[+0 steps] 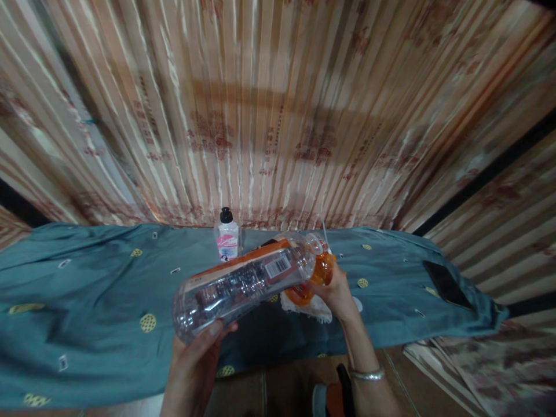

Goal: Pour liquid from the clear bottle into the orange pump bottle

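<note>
My left hand [202, 350] grips the base end of a large clear plastic bottle [243, 284] with an orange label and a barcode. The bottle is tilted nearly flat, its neck pointing right and slightly up. Behind that neck, my right hand [332, 292] is wrapped round an orange bottle [322, 267], partly hidden by the clear one. Whether the two bottle mouths touch, I cannot tell. Beneath the orange bottle lies a white cloth [319, 313] with a frayed edge. A silver bangle circles my right wrist.
A clear bottle with a black cap and pink label [227, 238] stands at the back. A dark flat phone-like object [447, 284] lies on the right of the teal cloth-covered surface [108, 278]. Patterned curtains [278, 116] hang behind and at the sides.
</note>
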`<state>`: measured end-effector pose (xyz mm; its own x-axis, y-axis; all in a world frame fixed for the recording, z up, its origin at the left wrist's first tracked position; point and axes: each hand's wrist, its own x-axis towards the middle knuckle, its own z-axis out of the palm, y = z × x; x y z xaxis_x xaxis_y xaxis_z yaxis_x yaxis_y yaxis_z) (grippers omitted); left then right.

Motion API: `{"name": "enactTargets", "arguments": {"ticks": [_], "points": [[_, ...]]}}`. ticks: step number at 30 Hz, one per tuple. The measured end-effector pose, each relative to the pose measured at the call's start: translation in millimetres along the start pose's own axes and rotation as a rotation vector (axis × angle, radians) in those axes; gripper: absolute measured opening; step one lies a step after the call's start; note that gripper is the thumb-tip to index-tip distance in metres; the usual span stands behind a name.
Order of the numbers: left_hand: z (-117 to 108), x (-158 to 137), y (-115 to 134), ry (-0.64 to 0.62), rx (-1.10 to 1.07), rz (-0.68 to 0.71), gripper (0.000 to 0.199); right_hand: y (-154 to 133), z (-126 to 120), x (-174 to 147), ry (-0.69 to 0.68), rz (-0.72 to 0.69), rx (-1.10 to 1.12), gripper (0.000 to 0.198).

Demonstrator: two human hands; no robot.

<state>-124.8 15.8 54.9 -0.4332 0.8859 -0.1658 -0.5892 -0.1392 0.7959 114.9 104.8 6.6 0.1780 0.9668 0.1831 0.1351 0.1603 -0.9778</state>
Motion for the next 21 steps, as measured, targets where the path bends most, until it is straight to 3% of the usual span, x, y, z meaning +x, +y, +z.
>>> {"name": "enactTargets", "arguments": {"ticks": [14,21], "points": [[-1.5,0.5,-0.6,-0.037,0.001,0.018,0.061,-2.6,0.0,-0.8,0.008,-0.014,-0.035,0.069],[-1.9,0.7,-0.1,-0.034,-0.013,0.006,0.07,-4.3,0.4,-1.2,0.026,-0.027,-0.045,0.066]]}}
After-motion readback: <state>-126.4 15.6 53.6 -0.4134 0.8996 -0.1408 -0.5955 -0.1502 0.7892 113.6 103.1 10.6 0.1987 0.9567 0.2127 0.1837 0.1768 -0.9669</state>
